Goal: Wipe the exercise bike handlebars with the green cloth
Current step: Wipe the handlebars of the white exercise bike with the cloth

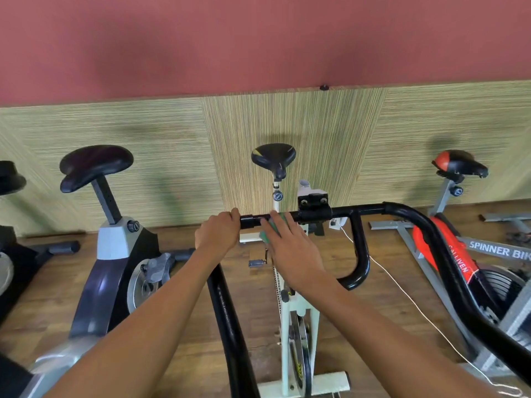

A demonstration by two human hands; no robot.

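The black handlebars (369, 209) run across the middle of the view, their side arms curving toward the near edge on both sides. The left hand (219, 232) grips the cross bar left of centre, its fingers (234, 216) curled over the top of the tube. Just to the right, the right hand (290, 249) lies on the same bar with its fingers (288, 225) held straight and close together, pressing the green cloth (265, 235) flat against the tube. The cloth sits on the cross bar between the left hand and the black clamp (314, 209) at the centre, mostly covered by the hand; bits of green show between the fingers and below the bar.

Beneath the bars stand the bike's white frame (287, 314) and, farther off, its black saddle (273, 157). A grey and black bike (115, 245) stands to the left and a red and grey one (444, 239) to the right. A thin white cable (402, 293) trails across the wooden floor (253, 320). A striped panel (293, 122) lines the far wall.
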